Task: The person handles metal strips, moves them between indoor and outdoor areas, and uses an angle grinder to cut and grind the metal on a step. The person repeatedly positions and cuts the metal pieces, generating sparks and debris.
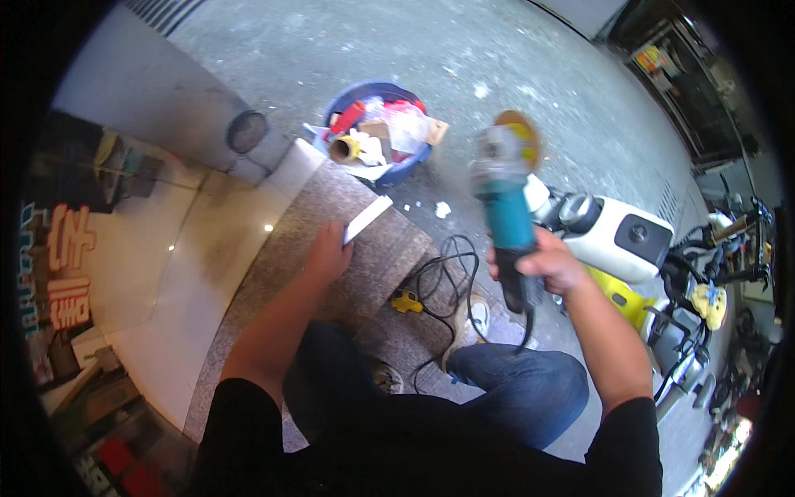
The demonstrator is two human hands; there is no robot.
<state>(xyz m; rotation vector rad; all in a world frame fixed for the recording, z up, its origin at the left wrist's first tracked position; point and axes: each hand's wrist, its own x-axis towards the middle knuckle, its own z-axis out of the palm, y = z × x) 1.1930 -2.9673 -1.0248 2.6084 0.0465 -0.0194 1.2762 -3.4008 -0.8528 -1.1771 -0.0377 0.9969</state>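
Two sleeves (pixel 240 422); fingers (pixel 538 263) hold one grinder (pixel 507 214), one strip (pixel 367 219).

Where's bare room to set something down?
Free: stone step between left grip, white strip and black cable; floor beyond blue bin, specks aside. Crowded: the bin; cable loops near yellow block; right side, white-bodied vehicle.
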